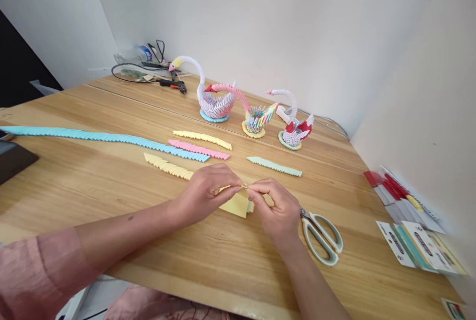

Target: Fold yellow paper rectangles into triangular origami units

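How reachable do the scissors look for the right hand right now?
Probably yes: the right hand is just beside the scissors, and nothing covers their handle end. It is pinching a small piece together with the left hand, though, so it would likely need to let go first.

The top sheet [235, 206] is yellow, the longest strip [107, 136] blue, the table [215, 265] wood-grained.

Left sleeve [40, 275]: pink, loose, creased — seam or fold near its end. Lower garment [143, 302]: pink — darker linear pattern.
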The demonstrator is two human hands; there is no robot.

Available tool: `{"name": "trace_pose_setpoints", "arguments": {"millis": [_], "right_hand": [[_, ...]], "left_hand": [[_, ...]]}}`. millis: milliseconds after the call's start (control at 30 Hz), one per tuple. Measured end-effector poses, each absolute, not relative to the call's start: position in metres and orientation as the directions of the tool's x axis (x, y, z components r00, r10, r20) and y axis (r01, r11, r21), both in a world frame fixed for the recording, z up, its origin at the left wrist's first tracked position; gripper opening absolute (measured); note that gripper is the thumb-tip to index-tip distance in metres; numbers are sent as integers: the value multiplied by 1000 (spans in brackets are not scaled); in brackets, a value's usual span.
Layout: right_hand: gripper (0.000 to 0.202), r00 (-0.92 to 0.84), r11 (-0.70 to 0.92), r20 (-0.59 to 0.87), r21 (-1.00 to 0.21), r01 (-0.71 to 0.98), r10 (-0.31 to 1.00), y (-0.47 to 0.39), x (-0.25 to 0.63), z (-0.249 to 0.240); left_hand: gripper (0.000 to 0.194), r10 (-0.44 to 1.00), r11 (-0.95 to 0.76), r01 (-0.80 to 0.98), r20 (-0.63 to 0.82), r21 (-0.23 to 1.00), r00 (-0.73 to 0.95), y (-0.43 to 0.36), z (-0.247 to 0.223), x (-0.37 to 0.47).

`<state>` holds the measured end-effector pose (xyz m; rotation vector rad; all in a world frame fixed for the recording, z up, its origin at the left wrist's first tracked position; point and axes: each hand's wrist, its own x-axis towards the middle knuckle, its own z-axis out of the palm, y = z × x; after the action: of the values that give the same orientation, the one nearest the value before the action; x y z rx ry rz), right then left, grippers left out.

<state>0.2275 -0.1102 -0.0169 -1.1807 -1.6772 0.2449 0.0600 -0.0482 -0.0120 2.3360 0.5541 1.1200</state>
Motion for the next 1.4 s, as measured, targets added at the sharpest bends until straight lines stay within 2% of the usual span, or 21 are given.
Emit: {"name": "trace_pose_setpoints", "arguments": {"millis": [200,600,700,800,900,1033,1100,1267,1400], "right_hand": [[8,1,501,633,-614,610,775,-110,228,-18],[7,34,474,612,-645,599,790,-110,228,-17],[7,82,448,582,-700,557,809,-111,227,-18],[7,117,414,538,-754,510,835,-110,227,-21],[4,88,410,519,-757,509,850,-108,228,-21],[13,-20,485,570,-679,551,821,-106,229,-19],[11,-56,505,579,-655,561,813,-106,230,-17],[10,-22,472,571,-655,590,821,-110,227,-15],[10,21,451,581,-655,606,814,-113,223,-15]], "left_hand": [[20,510,-830,160,609,535,607,-49,-14,62],[24,571,-753,146,526,641,630,-50,-10,62],[19,645,-660,137,464,739,607,-50,-11,62],[18,743,-495,168,316,852,590,-50,-13,63],[23,781,-403,209,217,891,585,-51,-15,63],[22,764,-445,241,225,862,605,-51,-15,63],[22,738,-488,248,244,837,630,-51,-14,63],[21,700,-534,235,268,812,662,-51,-17,64],[32,675,-529,232,239,816,698,-52,-22,67]]}}
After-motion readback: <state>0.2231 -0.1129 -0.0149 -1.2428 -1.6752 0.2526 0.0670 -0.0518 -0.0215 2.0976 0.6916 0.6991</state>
